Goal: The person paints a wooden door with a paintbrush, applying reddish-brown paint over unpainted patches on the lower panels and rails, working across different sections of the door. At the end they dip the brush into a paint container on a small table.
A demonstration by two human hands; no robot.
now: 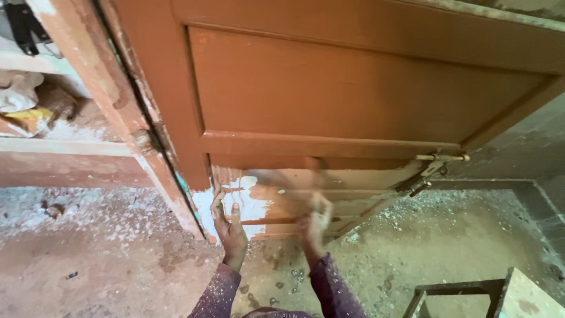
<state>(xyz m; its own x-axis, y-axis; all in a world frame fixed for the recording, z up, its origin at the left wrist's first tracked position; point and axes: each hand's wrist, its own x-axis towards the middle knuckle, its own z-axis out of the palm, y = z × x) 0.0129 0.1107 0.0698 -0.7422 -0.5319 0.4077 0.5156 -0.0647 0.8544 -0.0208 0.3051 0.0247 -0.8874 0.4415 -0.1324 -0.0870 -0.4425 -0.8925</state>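
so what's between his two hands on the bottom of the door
In the head view, between the left hand and the blurred right hand lies a stripped patch of the door, white and bare wood.

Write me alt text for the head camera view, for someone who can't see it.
Seen from above, a person's left hand presses flat on the stripped, pale bottom of a brown wooden door, while the right hand is motion-blurred against the same patch. Paint flakes litter the dusty floor, and a metal latch sits at the door's right edge.
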